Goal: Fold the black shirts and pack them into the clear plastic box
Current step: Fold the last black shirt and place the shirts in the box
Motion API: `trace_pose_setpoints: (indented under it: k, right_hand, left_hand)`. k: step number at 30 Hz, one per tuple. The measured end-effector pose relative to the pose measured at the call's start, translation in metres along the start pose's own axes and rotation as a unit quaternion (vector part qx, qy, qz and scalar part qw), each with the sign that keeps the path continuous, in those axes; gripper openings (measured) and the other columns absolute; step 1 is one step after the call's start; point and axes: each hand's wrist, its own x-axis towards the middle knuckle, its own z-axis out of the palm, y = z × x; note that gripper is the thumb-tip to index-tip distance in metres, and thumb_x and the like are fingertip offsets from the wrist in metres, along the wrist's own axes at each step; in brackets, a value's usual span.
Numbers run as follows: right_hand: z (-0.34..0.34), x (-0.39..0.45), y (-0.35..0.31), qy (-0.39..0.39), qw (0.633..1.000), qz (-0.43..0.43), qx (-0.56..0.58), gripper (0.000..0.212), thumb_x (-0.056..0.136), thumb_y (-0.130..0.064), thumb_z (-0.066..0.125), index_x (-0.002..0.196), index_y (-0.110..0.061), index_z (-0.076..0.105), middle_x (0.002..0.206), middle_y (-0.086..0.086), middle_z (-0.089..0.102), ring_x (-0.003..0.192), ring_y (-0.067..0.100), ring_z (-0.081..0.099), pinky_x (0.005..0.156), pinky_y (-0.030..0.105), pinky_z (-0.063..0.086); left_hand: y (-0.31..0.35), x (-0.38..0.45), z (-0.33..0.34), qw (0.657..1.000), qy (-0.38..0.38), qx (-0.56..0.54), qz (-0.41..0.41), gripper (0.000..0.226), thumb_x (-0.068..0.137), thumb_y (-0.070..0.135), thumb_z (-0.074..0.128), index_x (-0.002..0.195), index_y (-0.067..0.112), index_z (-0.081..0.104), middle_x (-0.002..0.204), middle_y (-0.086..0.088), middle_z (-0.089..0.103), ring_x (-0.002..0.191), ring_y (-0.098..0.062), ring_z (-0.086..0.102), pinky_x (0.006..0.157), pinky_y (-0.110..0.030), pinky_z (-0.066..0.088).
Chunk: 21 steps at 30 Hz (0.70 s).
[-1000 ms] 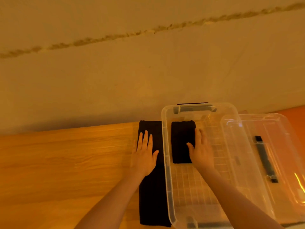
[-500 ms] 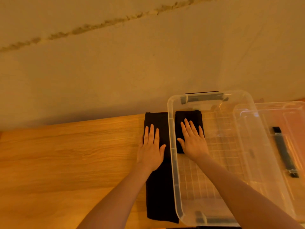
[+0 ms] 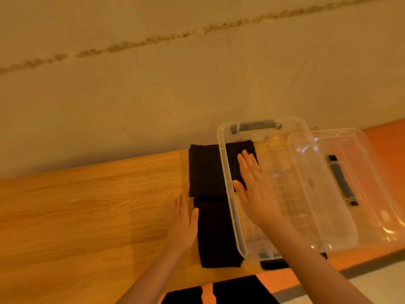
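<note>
Two hands: both flat, fingers straight and held together
Right hand (image 3: 255, 191): inside the box (image 3: 228, 185), fingertips on the folded shirt (image 3: 237, 156) at its far left corner
Left hand (image 3: 183, 224): on the table (image 3: 87, 211), thumb at the edge of the near shirt (image 3: 215, 233)
Far shirt (image 3: 205, 170): on the table, just left of the box (folded)
Lid (image 3: 346, 185): leaning over the box's right side

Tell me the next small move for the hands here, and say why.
Probably the left hand should take hold of the near folded shirt, which lies on the table beside the clear box. One folded shirt already lies in the box's far corner under the flat right hand, and the left hand is open, holding nothing, at the near shirt's edge.
</note>
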Motion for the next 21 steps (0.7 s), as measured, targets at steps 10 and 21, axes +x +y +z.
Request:
trace_pose_setpoints:
  k: [10, 21]
  right_hand:
    - [0.113, -0.104, -0.051, -0.147, 0.979, 0.094, -0.105, 0.06, 0.093, -0.049, 0.012, 0.137, -0.02, -0.018, 0.144, -0.006, -0.024, 0.134, 0.015, -0.024, 0.119, 0.037, 0.005]
    - [0.122, -0.12, -0.03, -0.156, 0.972, 0.172, -0.029, 0.068, 0.084, -0.058, 0.001, 0.136, -0.019, -0.017, 0.141, -0.012, -0.019, 0.135, 0.006, -0.019, 0.114, 0.026, -0.008]
  left_hand:
    - [-0.011, -0.026, 0.001, 0.945, -0.093, -0.299, -0.093, 0.052, 0.098, 0.031, 0.039, 0.145, 0.015, 0.025, 0.149, -0.003, 0.031, 0.136, -0.019, 0.031, 0.107, -0.029, 0.028]
    - [0.003, -0.008, 0.029, 0.896, -0.109, -0.38, -0.203, 0.068, 0.068, 0.033, 0.081, 0.127, 0.014, 0.054, 0.123, -0.006, 0.059, 0.113, -0.025, 0.055, 0.091, -0.036, 0.049]
